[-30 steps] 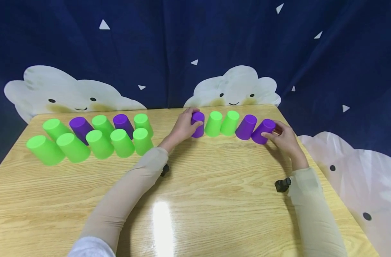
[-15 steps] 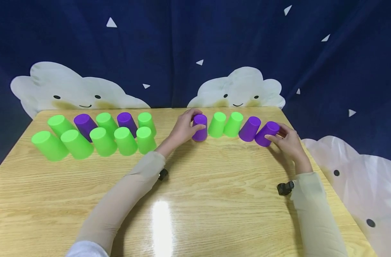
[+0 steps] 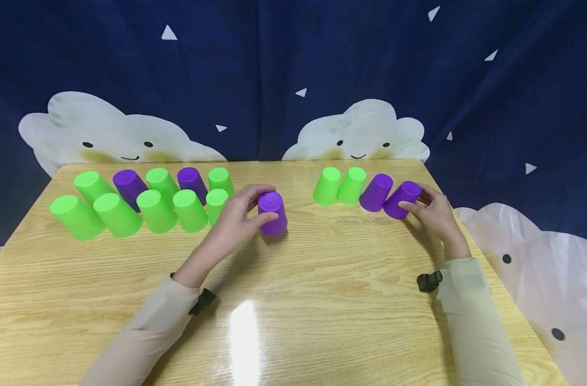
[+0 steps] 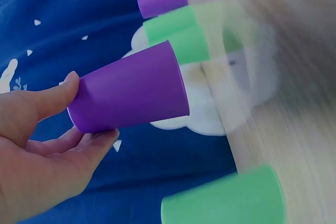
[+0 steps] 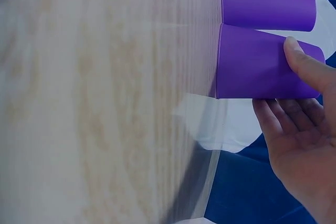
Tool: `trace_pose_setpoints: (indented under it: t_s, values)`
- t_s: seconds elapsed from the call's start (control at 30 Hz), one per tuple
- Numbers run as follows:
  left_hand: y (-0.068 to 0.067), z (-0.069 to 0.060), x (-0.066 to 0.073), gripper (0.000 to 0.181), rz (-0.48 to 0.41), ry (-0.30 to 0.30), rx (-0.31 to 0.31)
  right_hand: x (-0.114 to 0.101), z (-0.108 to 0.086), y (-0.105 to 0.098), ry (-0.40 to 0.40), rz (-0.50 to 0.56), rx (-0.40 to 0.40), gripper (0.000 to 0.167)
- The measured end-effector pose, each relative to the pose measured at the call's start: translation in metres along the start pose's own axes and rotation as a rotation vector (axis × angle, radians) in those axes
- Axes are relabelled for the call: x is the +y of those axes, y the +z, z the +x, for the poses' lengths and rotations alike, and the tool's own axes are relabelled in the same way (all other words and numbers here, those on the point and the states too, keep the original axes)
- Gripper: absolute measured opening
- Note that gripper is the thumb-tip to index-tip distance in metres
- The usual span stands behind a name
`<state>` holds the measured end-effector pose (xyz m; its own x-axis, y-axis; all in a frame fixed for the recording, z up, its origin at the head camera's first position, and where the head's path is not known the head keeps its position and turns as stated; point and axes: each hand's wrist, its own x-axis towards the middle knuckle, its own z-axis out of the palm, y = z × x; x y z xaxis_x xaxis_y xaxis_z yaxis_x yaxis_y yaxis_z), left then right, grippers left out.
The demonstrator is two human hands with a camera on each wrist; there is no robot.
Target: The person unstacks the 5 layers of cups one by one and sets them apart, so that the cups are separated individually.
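Observation:
My left hand (image 3: 237, 217) grips a purple cup (image 3: 273, 214), upside down, between thumb and fingers near its closed end. In the left wrist view that purple cup (image 4: 131, 90) appears apart from the tabletop. Far to the right, my right hand (image 3: 433, 212) holds another upside-down purple cup (image 3: 402, 200), the end one of a short row. The right wrist view shows the thumb across this purple cup (image 5: 262, 66), its rim on the table. Beside it stand a second purple cup (image 3: 376, 193) and two green cups (image 3: 351, 186) (image 3: 327, 186).
On the left of the wooden table (image 3: 322, 300) several upside-down green cups (image 3: 159, 212) stand in two rows, with two purple cups (image 3: 130, 188) (image 3: 193, 184) in the back one. A dark blue curtain (image 3: 259, 80) with cloud prints hangs behind the table.
My left hand has carried its purple cup away from the right-hand row, leftward and nearer to me. The right hand stays on its cup.

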<state>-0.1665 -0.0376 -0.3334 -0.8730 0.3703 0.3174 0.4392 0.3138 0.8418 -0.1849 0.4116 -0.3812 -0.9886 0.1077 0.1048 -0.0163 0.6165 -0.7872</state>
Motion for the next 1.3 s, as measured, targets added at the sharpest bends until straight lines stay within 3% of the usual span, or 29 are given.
trace_pose_setpoints:
  t_s: [0.27,0.57,0.7,0.8,1.03,1.3]
  values:
    - [-0.044,-0.045,-0.009,0.048,0.058,-0.075,0.057,-0.001,-0.001,0.001,0.019,0.002,-0.009,0.063]
    - [-0.095,-0.074,-0.012,0.047,0.166,-0.105,0.156,0.004,-0.004,-0.003,0.000,-0.020,0.008,0.065]
    - [-0.122,-0.093,-0.018,0.048,0.228,-0.150,0.216,0.003,-0.002,-0.002,-0.014,-0.017,0.003,0.064]
    - [-0.142,-0.111,-0.028,0.050,0.276,-0.214,0.268,0.002,0.000,-0.001,-0.018,-0.019,0.005,0.063]
    - [-0.188,-0.151,-0.060,0.060,0.357,-0.428,0.383,0.003,0.002,0.001,-0.003,-0.028,-0.007,0.066]
    - [-0.216,-0.163,-0.086,0.064,0.405,-0.555,0.449,0.004,0.001,-0.002,-0.021,-0.017,-0.010,0.066]
